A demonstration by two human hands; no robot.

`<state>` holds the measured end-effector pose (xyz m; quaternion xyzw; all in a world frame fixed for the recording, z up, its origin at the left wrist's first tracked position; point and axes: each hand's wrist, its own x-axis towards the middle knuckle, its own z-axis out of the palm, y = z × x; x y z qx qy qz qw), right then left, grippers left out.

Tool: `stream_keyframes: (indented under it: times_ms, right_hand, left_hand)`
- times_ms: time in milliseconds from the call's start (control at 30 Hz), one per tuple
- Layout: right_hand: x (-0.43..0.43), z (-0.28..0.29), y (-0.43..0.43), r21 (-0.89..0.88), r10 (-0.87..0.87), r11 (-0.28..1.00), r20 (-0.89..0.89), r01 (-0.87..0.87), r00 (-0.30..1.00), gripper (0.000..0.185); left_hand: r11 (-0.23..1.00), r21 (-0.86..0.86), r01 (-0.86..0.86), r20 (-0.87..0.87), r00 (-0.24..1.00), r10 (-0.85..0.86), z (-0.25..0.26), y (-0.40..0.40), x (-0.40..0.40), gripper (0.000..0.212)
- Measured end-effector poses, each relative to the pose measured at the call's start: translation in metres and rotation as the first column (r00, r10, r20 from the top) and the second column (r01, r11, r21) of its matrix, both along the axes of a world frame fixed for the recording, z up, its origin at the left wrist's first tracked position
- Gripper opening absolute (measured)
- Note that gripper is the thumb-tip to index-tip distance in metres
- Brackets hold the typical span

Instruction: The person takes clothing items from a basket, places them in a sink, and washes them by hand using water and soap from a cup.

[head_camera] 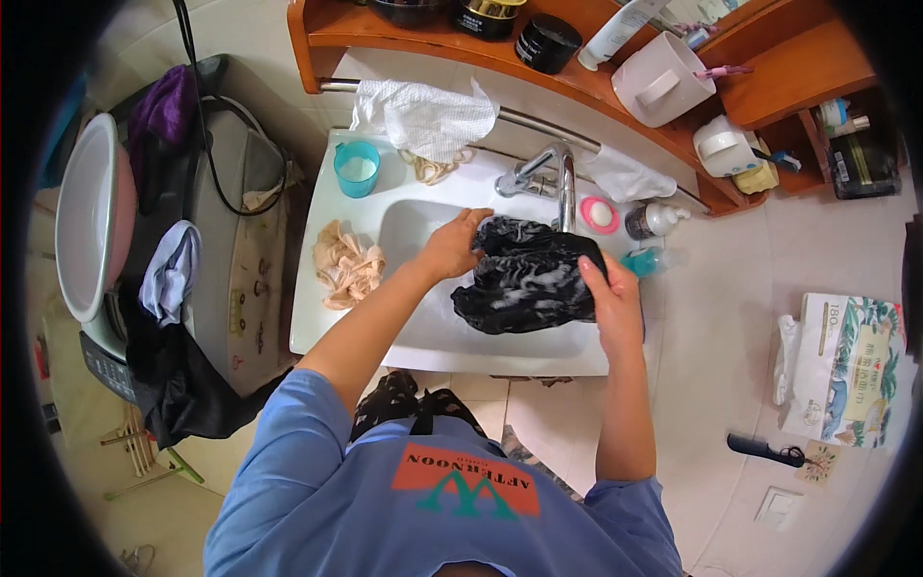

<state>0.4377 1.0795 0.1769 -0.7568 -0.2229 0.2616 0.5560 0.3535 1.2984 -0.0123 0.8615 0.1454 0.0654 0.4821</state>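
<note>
A black wet garment [530, 278] streaked with white suds is spread over the basin of a white washbasin [346, 360], below the chrome faucet [566, 177]. My right hand [613, 296] grips its right edge, thumb on top. At its upper left edge is my left hand [456, 244], fingers bent against the cloth; whether they pinch it is hard to tell. A crumpled beige cloth [350, 265] lies on the left rim of the washbasin. Behind it stands a teal cup [357, 169] with white contents. A white soap bar [600, 213] rests in a pink dish right of the faucet.
Pump bottle [652, 220] and teal bottle [644, 261] stand at the right rim. A white cloth [425, 119] hangs on the metal rail, beneath a wooden shelf [433, 47] with jars and mugs. At left, a washing machine [249, 288] bears clothes beside a large basin [90, 216].
</note>
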Motion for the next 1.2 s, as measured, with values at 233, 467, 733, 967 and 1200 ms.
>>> stream_keyframes:
  times_ms: [233, 467, 733, 967, 1200]
  right_hand:
    - [0.018, 0.042, -0.033, 0.106, 0.049, 0.993, 0.052, -0.054, 0.997, 0.020]
    - [0.045, -0.067, -0.062, 0.104, -0.087, 0.977, -0.595, 0.184, 0.799, 0.047]
    - [0.067, -0.106, -0.063, 0.324, 0.007, 0.925, -0.535, 0.197, 0.845, 0.049]
    - [0.040, -0.060, -0.012, 0.280, 0.338, 0.935, -0.530, -0.216, 0.778, 0.047]
    - [0.067, -0.043, -0.059, 0.108, 0.337, 0.941, -0.237, -0.320, 0.911, 0.048]
  left_hand:
    - [0.971, 0.109, 0.212, 0.039, 0.975, -0.217, 0.021, -0.001, 0.032, 0.081]
    - [0.889, -0.454, -0.058, -0.116, 0.993, 0.005, -0.015, 0.019, -0.004, 0.046]
    - [0.890, -0.455, -0.019, -0.277, 0.953, -0.121, 0.049, 0.012, -0.062, 0.066]
    - [0.983, 0.075, 0.168, 0.144, 0.974, -0.177, 0.023, -0.039, 0.002, 0.079]
    - [0.983, -0.157, 0.098, 0.130, 0.988, -0.078, 0.040, -0.004, -0.011, 0.034]
